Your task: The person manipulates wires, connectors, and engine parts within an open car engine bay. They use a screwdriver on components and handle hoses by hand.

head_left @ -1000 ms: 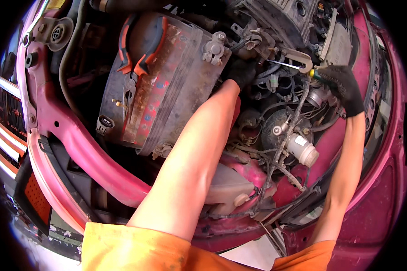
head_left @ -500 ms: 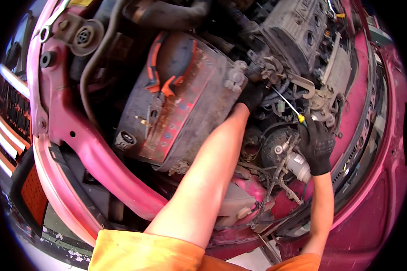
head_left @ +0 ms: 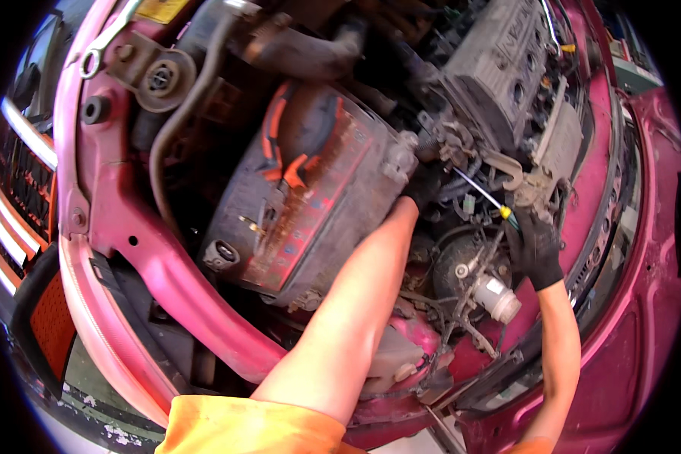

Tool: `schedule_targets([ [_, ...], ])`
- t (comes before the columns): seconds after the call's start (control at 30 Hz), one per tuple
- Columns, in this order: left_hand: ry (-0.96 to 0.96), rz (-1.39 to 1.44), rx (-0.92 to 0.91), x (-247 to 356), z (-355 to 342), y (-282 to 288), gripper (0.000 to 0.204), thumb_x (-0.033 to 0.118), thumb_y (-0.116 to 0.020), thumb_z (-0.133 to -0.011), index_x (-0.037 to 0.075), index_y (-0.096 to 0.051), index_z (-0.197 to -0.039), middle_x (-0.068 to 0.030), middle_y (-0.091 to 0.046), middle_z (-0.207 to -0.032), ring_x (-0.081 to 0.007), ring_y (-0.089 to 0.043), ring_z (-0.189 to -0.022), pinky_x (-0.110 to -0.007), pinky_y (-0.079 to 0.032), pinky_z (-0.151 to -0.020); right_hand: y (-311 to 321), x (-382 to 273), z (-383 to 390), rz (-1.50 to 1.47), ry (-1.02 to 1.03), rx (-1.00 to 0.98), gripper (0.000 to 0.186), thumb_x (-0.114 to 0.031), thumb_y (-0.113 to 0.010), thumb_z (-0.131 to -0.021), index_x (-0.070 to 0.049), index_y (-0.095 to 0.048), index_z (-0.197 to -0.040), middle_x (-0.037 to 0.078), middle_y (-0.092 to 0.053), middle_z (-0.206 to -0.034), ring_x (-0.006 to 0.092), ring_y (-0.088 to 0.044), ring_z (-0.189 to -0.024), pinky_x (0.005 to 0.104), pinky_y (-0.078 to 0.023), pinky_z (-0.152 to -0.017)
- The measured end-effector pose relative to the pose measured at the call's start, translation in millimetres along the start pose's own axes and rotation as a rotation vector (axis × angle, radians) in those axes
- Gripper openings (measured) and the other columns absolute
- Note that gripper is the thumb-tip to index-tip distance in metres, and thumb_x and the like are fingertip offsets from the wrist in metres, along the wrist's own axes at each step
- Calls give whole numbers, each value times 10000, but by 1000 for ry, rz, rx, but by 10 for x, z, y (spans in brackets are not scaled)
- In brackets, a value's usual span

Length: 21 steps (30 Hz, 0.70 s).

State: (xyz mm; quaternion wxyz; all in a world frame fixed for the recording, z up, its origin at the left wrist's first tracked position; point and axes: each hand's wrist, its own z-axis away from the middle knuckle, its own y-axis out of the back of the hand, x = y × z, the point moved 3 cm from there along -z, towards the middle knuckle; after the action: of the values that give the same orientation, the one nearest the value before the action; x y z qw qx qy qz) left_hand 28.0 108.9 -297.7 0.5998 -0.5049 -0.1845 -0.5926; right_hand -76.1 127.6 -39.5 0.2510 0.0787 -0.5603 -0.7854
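In a black glove, my right hand [head_left: 536, 246] is closed round the handle of a screwdriver [head_left: 483, 191]. Its bright shaft slants up and left, with the tip by the brackets and hoses [head_left: 454, 144] beside the engine. My left hand [head_left: 425, 189], gloved in black too, reaches down between the battery [head_left: 340, 219] and the engine. Shadow and parts hide its fingers, so I cannot see what it touches. Pliers [head_left: 284, 170] with orange and black handles lie on the battery top, apart from both hands.
A grey engine cover [head_left: 492, 64] fills the far right. The brake booster [head_left: 469, 261] and a pale-capped reservoir [head_left: 498, 299] sit below my right hand. A combination wrench [head_left: 94, 60] rests at the far left on the pink body frame [head_left: 166, 268]. A red-fronted tool chest [head_left: 23, 197] stands beyond.
My view has shifted slightly, so the battery and pliers appear lower and further right. My right hand has moved a little right and down with the screwdriver. My left hand remains deep beside the battery.
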Motion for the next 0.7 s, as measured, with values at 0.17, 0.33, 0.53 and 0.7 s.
schedule_targets([
  [0.17,-174,-230,74,-436,-244,28,452,392,-606,-895,97,-597,-1237,-164,-636,-1199,-310,-590,-1117,-385,-430,-971,39,-35,-135,-5,-47,-32,311,-222,-655,-874,-28,-601,-1112,178,-662,-861,356,-640,-694,445,-487,-649],
  [0.33,143,-103,90,-210,-127,-18,475,457,-584,-905,71,-623,-1179,-179,-675,-1029,-309,-637,-895,-402,-473,-819,-9,86,-35,-146,-111,-104,342,-208,-703,-855,-4,-604,-1110,191,-653,-788,367,-627,-652,458,-479,-576],
  [0.53,175,-20,45,-130,-106,-1,529,517,-579,-892,51,-620,-1140,-179,-662,-850,-282,-595,-526,-410,-475,-570,1,180,-60,-224,-382,-348,406,-333,-731,-851,-27,-639,-1101,177,-641,-1015,308,-626,-906,393,-496,-781],
  [0.7,-67,-242,144,-257,-135,-123,492,468,-614,-869,62,-617,-1147,-214,-663,-927,-313,-641,-693,-411,-493,-668,46,224,-42,-236,-472,-466,422,-339,-728,-853,-25,-644,-1121,170,-613,-1011,305,-600,-972,382,-479,-844],
])
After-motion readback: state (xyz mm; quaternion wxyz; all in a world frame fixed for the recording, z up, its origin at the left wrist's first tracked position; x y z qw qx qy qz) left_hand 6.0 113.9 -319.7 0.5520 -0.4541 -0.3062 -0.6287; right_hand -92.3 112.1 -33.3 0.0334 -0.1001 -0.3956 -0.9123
